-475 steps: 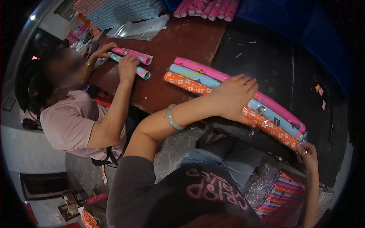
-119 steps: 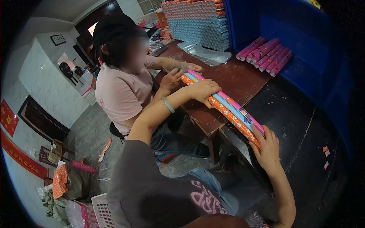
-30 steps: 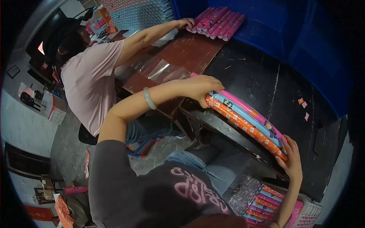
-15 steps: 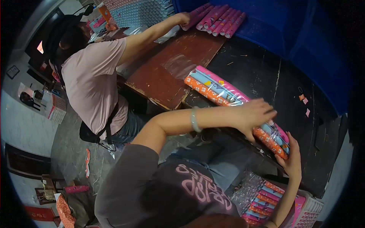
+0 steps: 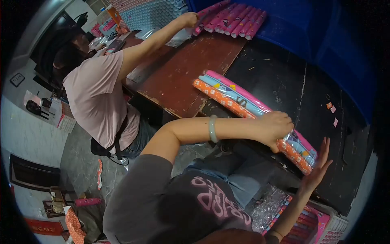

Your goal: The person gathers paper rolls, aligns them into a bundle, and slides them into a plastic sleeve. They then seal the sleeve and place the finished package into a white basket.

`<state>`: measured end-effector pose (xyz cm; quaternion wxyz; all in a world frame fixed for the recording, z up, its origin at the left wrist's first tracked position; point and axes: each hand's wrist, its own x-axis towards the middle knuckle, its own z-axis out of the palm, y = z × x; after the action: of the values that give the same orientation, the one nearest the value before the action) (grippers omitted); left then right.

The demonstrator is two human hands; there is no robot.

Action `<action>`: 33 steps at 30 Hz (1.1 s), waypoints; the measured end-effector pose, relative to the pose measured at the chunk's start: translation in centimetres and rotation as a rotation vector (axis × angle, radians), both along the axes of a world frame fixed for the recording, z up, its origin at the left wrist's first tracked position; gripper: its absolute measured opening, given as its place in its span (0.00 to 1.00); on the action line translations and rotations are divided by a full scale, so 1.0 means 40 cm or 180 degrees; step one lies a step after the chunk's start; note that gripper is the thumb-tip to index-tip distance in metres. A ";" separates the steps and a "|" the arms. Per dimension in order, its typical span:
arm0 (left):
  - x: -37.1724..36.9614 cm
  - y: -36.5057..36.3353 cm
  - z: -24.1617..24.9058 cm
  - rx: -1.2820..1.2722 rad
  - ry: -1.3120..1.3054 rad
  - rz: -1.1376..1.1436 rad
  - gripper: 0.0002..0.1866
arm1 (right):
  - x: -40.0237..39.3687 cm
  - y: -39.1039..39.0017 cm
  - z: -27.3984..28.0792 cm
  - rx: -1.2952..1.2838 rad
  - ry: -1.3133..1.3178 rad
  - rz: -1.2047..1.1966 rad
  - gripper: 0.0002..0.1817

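Note:
A bundle of patterned wrapping-paper rolls [image 5: 227, 95], orange, light blue and pink, lies slanted along the front of the black table. Glossy clear film shows over its near end. My left hand [image 5: 276, 128], with a pale bangle at the wrist, grips the bundle from above, right of its middle. At the near right end, my right hand [image 5: 319, 166] has its fingers stretched out, the palm right at the roll ends.
Several pink rolls [image 5: 239, 22] lie at the back, where a co-worker's hand [image 5: 189, 19] reaches. A blue panel [image 5: 284, 24] stands behind the black table [image 5: 280, 81]. Small paper scraps [image 5: 333, 110] lie at right. More rolls [image 5: 300, 221] fill a white crate [image 5: 335, 229] below.
My left hand has closed around the bundle and slid toward its near end. My right hand's fingers have straightened from around the end. The clear flap beyond the far end no longer shows.

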<state>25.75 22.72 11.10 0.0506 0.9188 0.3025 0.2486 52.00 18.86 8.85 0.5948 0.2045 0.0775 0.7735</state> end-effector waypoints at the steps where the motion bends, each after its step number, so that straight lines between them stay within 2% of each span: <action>1: 0.037 -0.004 -0.003 0.0046 -0.0034 -0.0061 0.33 | -0.034 -0.002 0.011 -0.0114 0.0175 0.0077 0.40; 2: 0.072 -0.013 0.006 -0.0242 0.0204 -0.0061 0.38 | -0.044 0.005 -0.010 -0.0096 0.0272 0.0159 0.40; 6: 0.133 -0.029 0.006 -0.0429 0.0052 -0.0072 0.41 | -0.035 0.012 -0.034 -0.0202 0.0460 0.0142 0.40; 7: 0.141 -0.027 0.005 -0.0432 0.0104 -0.0016 0.42 | -0.017 0.013 -0.039 -0.0207 0.0372 -0.0065 0.40; 8: 0.146 -0.030 0.011 -0.0455 0.0131 0.0026 0.44 | -0.011 0.008 -0.034 0.0261 -0.1403 -0.0725 0.37; 9: 0.148 -0.030 0.015 -0.0510 0.0128 -0.0086 0.50 | -0.010 0.004 -0.027 0.0664 -0.3214 -0.1298 0.37; 11: 0.132 -0.034 0.032 -0.0500 -0.0129 -0.0191 0.57 | -0.008 -0.003 -0.002 0.1367 -0.6894 -0.2147 0.39; 13: 0.071 -0.037 0.064 0.0026 -0.0030 -0.0078 0.62 | 0.003 -0.019 0.024 0.1187 -0.7562 -0.2792 0.42; 14: 0.023 -0.043 0.085 0.0014 0.0206 0.0078 0.63 | 0.012 -0.030 0.037 0.0990 -0.7716 -0.3405 0.32; 15: -0.028 -0.046 0.102 -0.0002 0.0450 0.0259 0.63 | 0.036 -0.039 0.040 0.0951 -0.7760 -0.3438 0.32; 17: -0.122 -0.049 0.106 -0.0053 0.0733 0.0598 0.63 | 0.079 -0.057 0.037 0.0929 -0.8221 -0.2650 0.18; 18: -0.166 -0.050 0.103 -0.0086 0.0809 0.0654 0.62 | 0.061 -0.057 0.044 0.0868 -0.8127 -0.3129 0.12; 19: -0.201 -0.052 0.098 -0.0123 0.0889 0.0714 0.61 | 0.054 -0.058 0.046 0.0824 -0.8134 -0.3123 0.12; 21: -0.230 -0.054 0.083 -0.0139 0.0910 0.0681 0.60 | 0.043 -0.061 0.047 0.0970 -0.8316 -0.2420 0.11; 22: -0.235 -0.052 0.068 -0.0238 0.0848 0.0651 0.58 | 0.037 -0.058 0.047 0.0791 -0.7731 -0.2248 0.11; 25: -0.240 -0.052 0.050 -0.0142 0.0769 0.0647 0.55 | 0.113 -0.052 0.028 0.0714 -0.7642 -0.2616 0.09; 26: -0.236 -0.053 0.046 0.0025 0.0735 0.0681 0.53 | 0.161 -0.051 0.012 0.0311 -0.7022 -0.2762 0.09; 27: -0.232 -0.049 0.045 0.0022 0.0718 0.0688 0.53 | 0.239 -0.066 0.006 -0.0374 -0.6049 -0.2569 0.09; 28: -0.227 -0.048 0.047 -0.0072 0.0671 0.0616 0.52 | 0.322 -0.083 -0.011 -0.0291 -0.5600 -0.2120 0.07; 30: -0.220 -0.046 0.049 -0.0170 0.0613 0.0574 0.51 | 0.273 -0.071 -0.031 -0.0272 -0.5077 -0.2534 0.08; 31: -0.216 -0.048 0.045 -0.0073 0.0608 0.0602 0.52 | 0.278 -0.081 -0.014 -0.0288 -0.4937 -0.2059 0.09; 33: -0.212 -0.053 0.049 -0.0047 0.0691 0.0687 0.53 | 0.259 -0.088 0.070 -0.0153 -0.4064 -0.0887 0.11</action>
<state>17.26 20.60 13.07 -0.0027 0.9020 0.4049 0.1496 62.35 15.33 11.65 0.6230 -0.3003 -0.3009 0.6566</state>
